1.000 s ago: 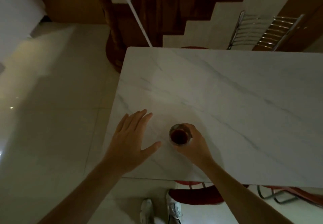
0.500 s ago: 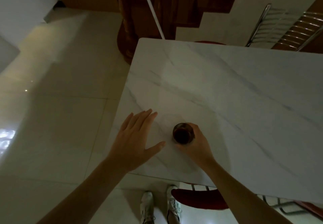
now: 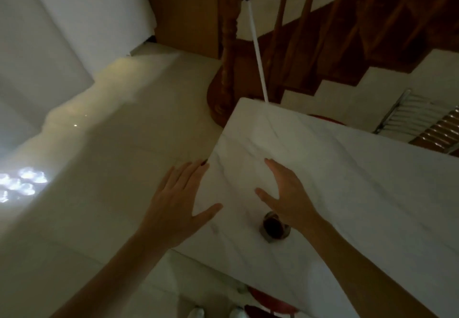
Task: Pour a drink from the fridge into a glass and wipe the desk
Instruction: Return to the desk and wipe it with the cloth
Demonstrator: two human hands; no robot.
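A small glass [image 3: 273, 227] with dark drink in it stands upright on the white marble desk [image 3: 347, 168], close to the near left corner. My right hand [image 3: 285, 193] hovers open just beyond the glass, fingers spread, its wrist passing over the glass's right side. My left hand [image 3: 178, 206] is open too, fingers apart, over the desk's left edge, with the thumb pointing toward the glass. Neither hand holds anything. No cloth and no bottle are in view.
A glossy tiled floor [image 3: 99, 168] spreads to the left. A wooden stair post and railing [image 3: 228, 44] rise beyond the desk's far corner, with a white rod [image 3: 258, 51] leaning there. A metal chair back [image 3: 419, 119] is at right, a red stool [image 3: 268, 300] under the desk.
My right hand has let go of the glass and moved forward, opening. The view has swung left and up, so the desk and glass sit lower right in frame.
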